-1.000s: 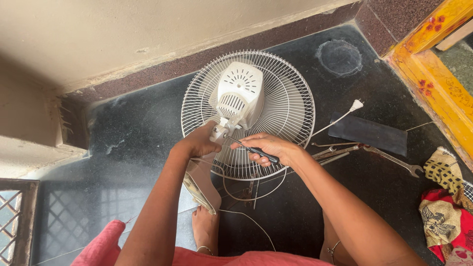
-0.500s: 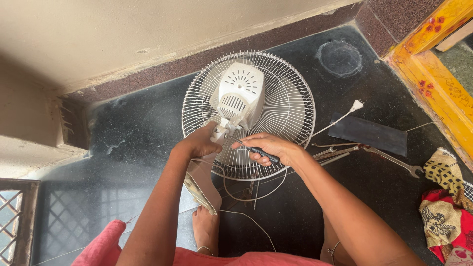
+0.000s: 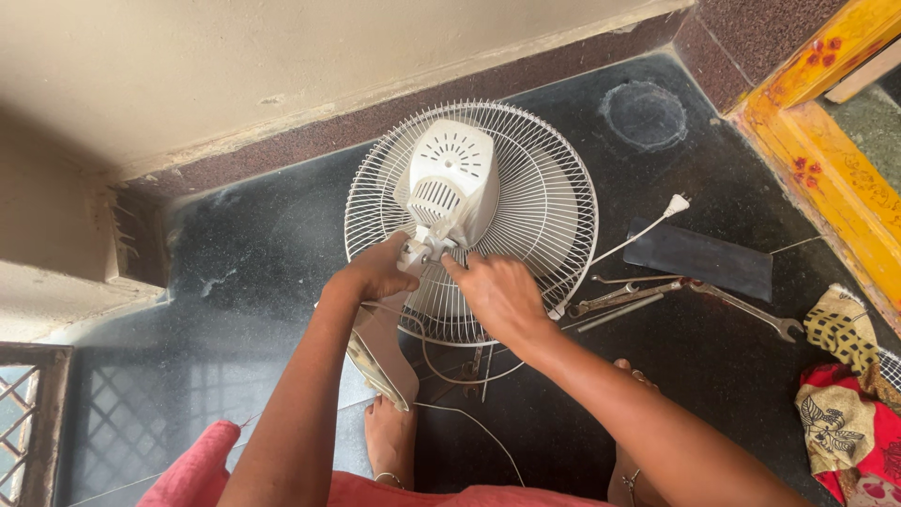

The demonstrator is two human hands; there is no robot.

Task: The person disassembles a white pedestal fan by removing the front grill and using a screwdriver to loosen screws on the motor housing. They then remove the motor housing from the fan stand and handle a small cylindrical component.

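Note:
A white table fan lies face down on the dark floor, its wire grille (image 3: pixel 549 188) flat and its motor housing (image 3: pixel 450 183) pointing up. My left hand (image 3: pixel 375 272) grips the neck joint (image 3: pixel 424 252) just below the housing. My right hand (image 3: pixel 497 296) reaches over the grille, and its curled fingertips pinch the same joint from the right. Anything under that palm is hidden.
The fan's white plug (image 3: pixel 676 202) and cord trail right. A dark flat strip (image 3: pixel 699 258), a spanner (image 3: pixel 751 314) and other metal tools (image 3: pixel 619 296) lie beside the grille. Patterned cloths (image 3: pixel 854 404) sit at the right, under a yellow door frame (image 3: pixel 826 160). My bare foot (image 3: pixel 389 437) rests below.
My right hand, which held a dark-handled tool lower on the grille, has moved up to the neck joint. The tool no longer shows. My left hand stays on the joint.

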